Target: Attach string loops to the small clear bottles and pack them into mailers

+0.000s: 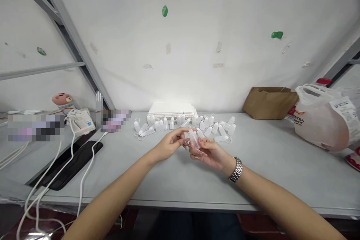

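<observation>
A small translucent plastic squeeze bottle [194,139] is held above the table in front of me. My right hand [209,152] has its thumb and fingers closed around the bottle's body; a metal watch is on that wrist. From the left, my left hand [170,144] meets the bottle near its top, with index finger and thumb bent in against it. The fingers partly cover the cap end. Just behind my hands, several similar white-capped squeeze bottles [172,123] stand or lie in a loose spread, some with cap straps showing.
A stack of white flat boxes [171,108] sits against the wall. On the right are a brown paper bag [267,103] and a white plastic bag [320,120]. On the left, white cables [81,180] cross a black tray-like object [70,167] beside a white power strip [81,122].
</observation>
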Tool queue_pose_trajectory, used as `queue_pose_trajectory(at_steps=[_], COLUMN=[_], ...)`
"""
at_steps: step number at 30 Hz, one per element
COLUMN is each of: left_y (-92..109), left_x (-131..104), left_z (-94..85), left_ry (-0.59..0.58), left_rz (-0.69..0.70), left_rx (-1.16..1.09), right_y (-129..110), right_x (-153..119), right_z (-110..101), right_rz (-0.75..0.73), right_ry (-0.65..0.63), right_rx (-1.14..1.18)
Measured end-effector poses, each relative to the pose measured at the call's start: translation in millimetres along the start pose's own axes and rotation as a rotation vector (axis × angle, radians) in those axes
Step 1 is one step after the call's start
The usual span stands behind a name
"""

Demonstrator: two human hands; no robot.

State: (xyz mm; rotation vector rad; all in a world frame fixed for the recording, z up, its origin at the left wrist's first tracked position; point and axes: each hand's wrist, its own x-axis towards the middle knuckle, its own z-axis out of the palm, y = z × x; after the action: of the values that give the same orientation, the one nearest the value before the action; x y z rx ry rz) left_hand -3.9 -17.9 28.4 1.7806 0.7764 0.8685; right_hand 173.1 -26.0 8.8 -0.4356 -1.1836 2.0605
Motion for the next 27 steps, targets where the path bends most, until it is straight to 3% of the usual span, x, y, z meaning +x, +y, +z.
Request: queue_pose_trajectory(at_steps=[6, 11, 17, 23, 27], left_y=[-1.5, -10.9, -23.4, -22.8, -22.8], left_x=[-0.1, 0.0, -0.5, -2.7, -2.1], left_z=[-1.2, -4.0, 2.5, 10.1, 14.7], left_ry=[-0.039, 0.013, 0.112, 0.245, 0.247], left_rz=[0.061, 0.169, 0.298, 0.348, 0.319], left_rx=[0.181, 0.697, 1.228, 1.412, 1.342], right_y=[4.0, 5.7, 6.3, 6.5, 6.2], right_x=[0.2, 2.0, 6.3, 8.3, 8.2], right_z=[-1.2, -2.3, -0.7, -0.5, -2.1], right_rz=[0.012, -0.010, -0.090, -0.199, -0.219], right_ry=[0.016, 0.129, 0.326, 0.574, 0.579], right_rx=[0.031, -0.040, -0.326, -0.735, -0.735])
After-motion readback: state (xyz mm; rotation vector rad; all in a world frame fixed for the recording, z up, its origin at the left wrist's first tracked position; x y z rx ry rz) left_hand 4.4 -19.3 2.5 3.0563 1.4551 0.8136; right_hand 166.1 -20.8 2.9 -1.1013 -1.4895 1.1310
